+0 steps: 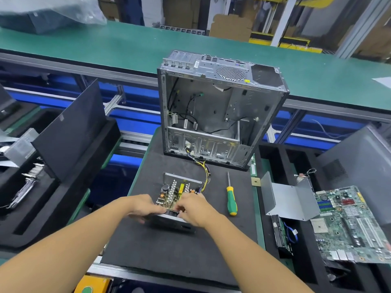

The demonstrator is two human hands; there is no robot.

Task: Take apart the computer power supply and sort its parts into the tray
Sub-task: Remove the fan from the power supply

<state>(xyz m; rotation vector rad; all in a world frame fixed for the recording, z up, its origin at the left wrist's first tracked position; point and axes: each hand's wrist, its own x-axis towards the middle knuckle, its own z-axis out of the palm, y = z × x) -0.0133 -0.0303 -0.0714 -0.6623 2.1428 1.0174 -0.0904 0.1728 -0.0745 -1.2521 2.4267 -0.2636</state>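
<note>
The power supply (175,193) lies on the black foam mat (169,246) with its cover off, its circuit board and heat sinks showing. Its yellow and black cables (204,173) run up into the stripped metal computer case (213,115) behind it. My left hand (141,207) grips the near left edge of the supply's housing. My right hand (193,209) pinches the near edge of the circuit board with curled fingers. The grey metal cover (289,199) of the supply sits in the black tray (268,233) on the right.
A green and yellow screwdriver (231,200) lies on the mat right of the supply. The right tray also holds a motherboard (351,225) and a drive (282,234). A black side panel (69,132) leans in the left tray. A green conveyor belt (127,47) runs behind.
</note>
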